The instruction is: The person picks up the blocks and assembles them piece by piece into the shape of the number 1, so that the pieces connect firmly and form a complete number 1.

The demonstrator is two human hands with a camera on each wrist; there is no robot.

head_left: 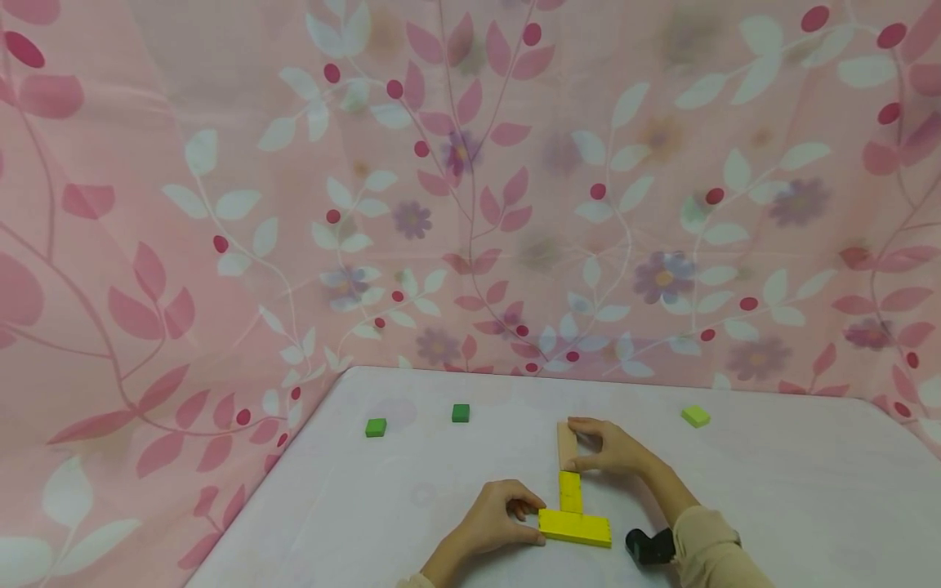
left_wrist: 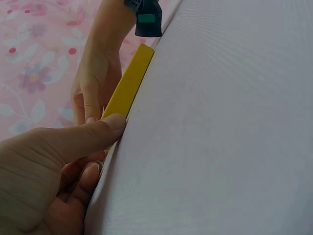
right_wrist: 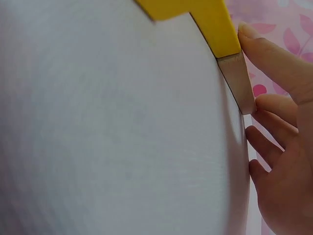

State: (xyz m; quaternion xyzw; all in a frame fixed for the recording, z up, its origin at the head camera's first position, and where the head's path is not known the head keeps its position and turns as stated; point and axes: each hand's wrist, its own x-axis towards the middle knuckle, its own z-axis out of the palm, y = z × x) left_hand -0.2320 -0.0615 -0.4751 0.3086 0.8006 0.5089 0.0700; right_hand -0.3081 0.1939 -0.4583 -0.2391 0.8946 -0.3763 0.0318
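Note:
A long yellow block (head_left: pixel 575 528) lies crosswise on the white table. My left hand (head_left: pixel 496 518) pinches its left end between thumb and fingers. A shorter yellow block (head_left: pixel 570 492) stands out from the middle of its far side and touches it. Beyond that, a plain wooden block (head_left: pixel 567 446) continues the line, end to end with the short yellow one. My right hand (head_left: pixel 616 449) holds the wooden block from the right, index finger at the far end and thumb near the joint. The right wrist view shows this wooden block (right_wrist: pixel 237 83) meeting the yellow.
Two green blocks, one lighter (head_left: pixel 376 428) and one darker (head_left: pixel 461 413), lie at the back left of the table (head_left: pixel 331 506). A lime-green block (head_left: pixel 695 416) lies at the back right. A black device (head_left: pixel 650 546) is on my right wrist. Floral cloth (head_left: pixel 470 188) hangs behind.

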